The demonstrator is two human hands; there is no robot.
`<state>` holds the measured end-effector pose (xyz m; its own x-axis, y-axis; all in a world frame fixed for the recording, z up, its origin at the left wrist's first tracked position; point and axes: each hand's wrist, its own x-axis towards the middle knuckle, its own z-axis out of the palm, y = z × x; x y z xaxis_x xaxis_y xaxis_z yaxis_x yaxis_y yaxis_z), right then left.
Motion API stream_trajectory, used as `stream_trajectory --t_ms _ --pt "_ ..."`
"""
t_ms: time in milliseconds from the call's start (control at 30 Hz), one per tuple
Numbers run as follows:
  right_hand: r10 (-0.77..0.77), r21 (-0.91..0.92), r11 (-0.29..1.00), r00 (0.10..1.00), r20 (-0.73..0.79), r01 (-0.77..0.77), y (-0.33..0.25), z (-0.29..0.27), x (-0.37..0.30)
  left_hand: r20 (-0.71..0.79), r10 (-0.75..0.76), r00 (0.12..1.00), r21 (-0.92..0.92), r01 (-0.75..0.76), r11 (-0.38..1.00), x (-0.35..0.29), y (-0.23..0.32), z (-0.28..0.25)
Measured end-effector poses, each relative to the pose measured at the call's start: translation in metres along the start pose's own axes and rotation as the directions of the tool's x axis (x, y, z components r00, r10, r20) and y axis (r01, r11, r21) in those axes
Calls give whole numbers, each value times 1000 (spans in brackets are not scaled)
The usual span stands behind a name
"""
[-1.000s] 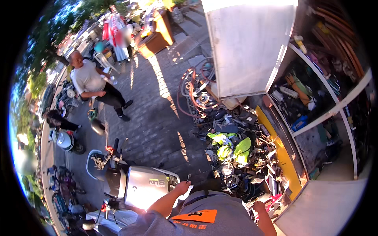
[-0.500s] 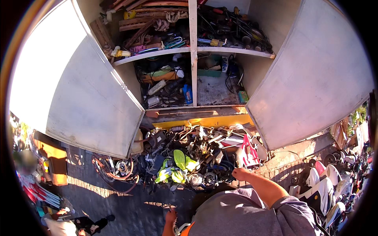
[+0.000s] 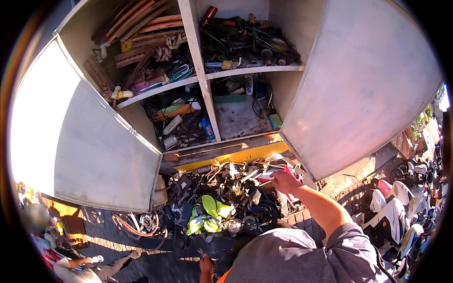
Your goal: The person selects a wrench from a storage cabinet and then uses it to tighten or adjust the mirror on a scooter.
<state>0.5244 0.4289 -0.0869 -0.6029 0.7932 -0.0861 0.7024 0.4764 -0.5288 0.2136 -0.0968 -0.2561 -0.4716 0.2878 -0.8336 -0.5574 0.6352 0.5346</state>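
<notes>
My right arm stretches out over a heap of mixed scrap and parts. At its end my right hand hovers at the heap's right side, back of the hand up, in front of a red and white piece. Its fingers are mostly hidden, so their grip cannot be told. Low in the view, beside my body, my left hand is closed, with a small dark tip showing above it that I cannot make out. Yellow-green cloth lies on the front of the heap.
A white cabinet with loaded shelves stands behind the heap, its left door and right door swung open. Coiled hoses lie left; white fairing-like panels lie right. Another person is at lower left.
My right hand has moved forward and up, from the heap's near right corner to over the red and white piece. The view has tilted and shifted. The person at lower left has moved.
</notes>
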Motion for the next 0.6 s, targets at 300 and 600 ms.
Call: stream_trajectory --t_ms 300,600 --pt "-483 -241 852 522 -703 464 -80 -248 228 -136 124 983 -143 -143 979 -47 77 113" --pt "-471 -437 881 417 -777 180 -13 -331 387 -213 674 707 640 -420 643 -57 53 218"
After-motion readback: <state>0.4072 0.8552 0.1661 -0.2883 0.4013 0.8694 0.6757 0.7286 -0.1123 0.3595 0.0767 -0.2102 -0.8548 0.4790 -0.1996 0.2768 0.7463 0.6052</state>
